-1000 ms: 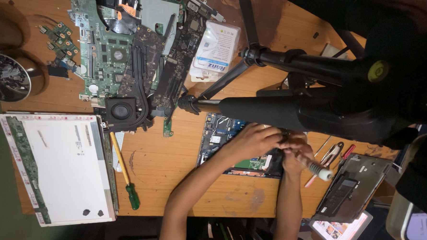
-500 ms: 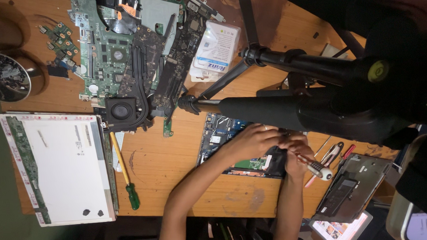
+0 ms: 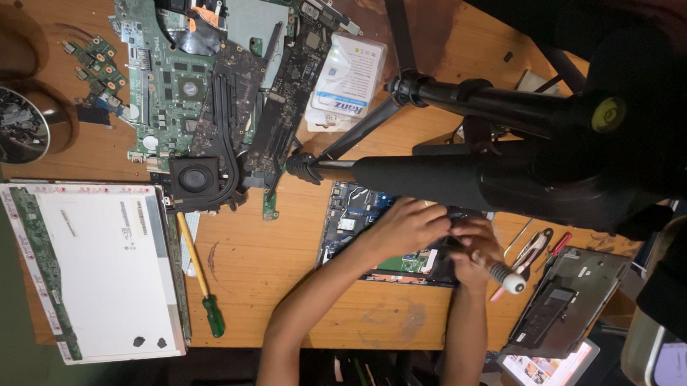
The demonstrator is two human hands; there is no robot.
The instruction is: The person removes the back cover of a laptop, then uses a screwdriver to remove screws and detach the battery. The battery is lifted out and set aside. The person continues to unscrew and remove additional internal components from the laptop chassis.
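Wooden workbench seen from above, two bare hands at work on an opened laptop base beneath a black tripod.

Since a moment ago both hands have barely shifted, while the white-tipped tool has swung slightly lower. Head view: the left hand (image 3: 404, 227) lies flat, fingers together, pressing on the dark laptop base (image 3: 360, 227), which sits on the table (image 3: 269, 258) near its front edge. The right hand (image 3: 476, 250) curls around a screwdriver (image 3: 498, 274) with a ribbed grip and white cap, just beside the left. The matte tripod (image 3: 451, 177) crosses over the base, hiding its far edge. Nearby: a green motherboard (image 3: 176, 84) with a round black fan (image 3: 195, 179), a pale screen panel (image 3: 100, 269), a yellow-shafted green screwdriver (image 3: 200, 280).
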